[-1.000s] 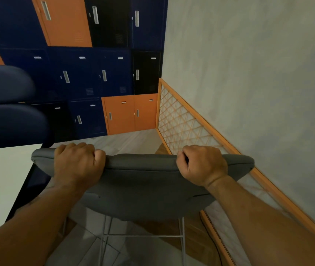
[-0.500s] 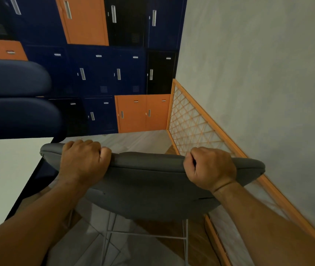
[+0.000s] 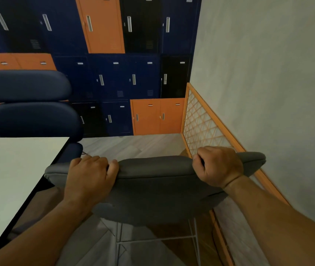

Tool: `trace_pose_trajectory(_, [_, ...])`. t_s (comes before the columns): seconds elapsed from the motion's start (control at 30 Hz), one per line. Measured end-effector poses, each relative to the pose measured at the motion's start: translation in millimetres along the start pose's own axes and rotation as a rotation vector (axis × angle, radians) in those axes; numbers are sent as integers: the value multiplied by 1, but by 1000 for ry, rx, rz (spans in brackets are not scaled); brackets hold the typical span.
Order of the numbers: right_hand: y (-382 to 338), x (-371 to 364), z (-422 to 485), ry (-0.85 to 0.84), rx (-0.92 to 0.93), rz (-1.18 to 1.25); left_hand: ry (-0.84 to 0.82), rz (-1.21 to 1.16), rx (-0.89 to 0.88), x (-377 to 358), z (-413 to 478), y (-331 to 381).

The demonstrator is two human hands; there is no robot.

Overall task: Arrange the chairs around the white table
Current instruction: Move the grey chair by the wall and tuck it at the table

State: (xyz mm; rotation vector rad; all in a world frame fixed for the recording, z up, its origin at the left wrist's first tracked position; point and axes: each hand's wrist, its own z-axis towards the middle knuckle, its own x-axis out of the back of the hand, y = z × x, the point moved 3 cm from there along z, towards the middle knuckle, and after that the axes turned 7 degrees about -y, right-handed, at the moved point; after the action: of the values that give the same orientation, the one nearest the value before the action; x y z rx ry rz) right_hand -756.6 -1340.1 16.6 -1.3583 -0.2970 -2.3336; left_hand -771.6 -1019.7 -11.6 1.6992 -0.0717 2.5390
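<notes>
With both hands, left hand (image 3: 90, 176) and right hand (image 3: 219, 167), clenched on its backrest, the grey chair (image 3: 152, 187) sits at six o'clock beside the white table (image 3: 8, 169)'s corner, not yet tucked in; blue chairs (image 3: 31, 104) wait at ten o'clock.

Both hands, L (image 3: 90, 177) & R (image 3: 219, 167), grip grey chair (image 3: 156, 189) backrest.

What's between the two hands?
Only the bare top edge of the grey chair, from the left hand to the right hand; the head view shows it.
</notes>
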Motion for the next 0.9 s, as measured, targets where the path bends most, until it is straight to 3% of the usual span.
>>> trace_pose_trajectory(0.27, [11,0,-1,2,25,32,-32,-41,-23,7,-4,1])
trace_pose_trajectory(0.4, [3,-4,-5,-51,-80,44,-108,-70,-5,9,-2,-12])
trace_pose_trajectory(0.73, [-110,-32,24,-186,-170,55,-323,-138,61,3,6,-32])
trace_pose_trajectory(0.9, [-114,-30,25,-133,-205,-13,-153,-145,47,4,1,-35])
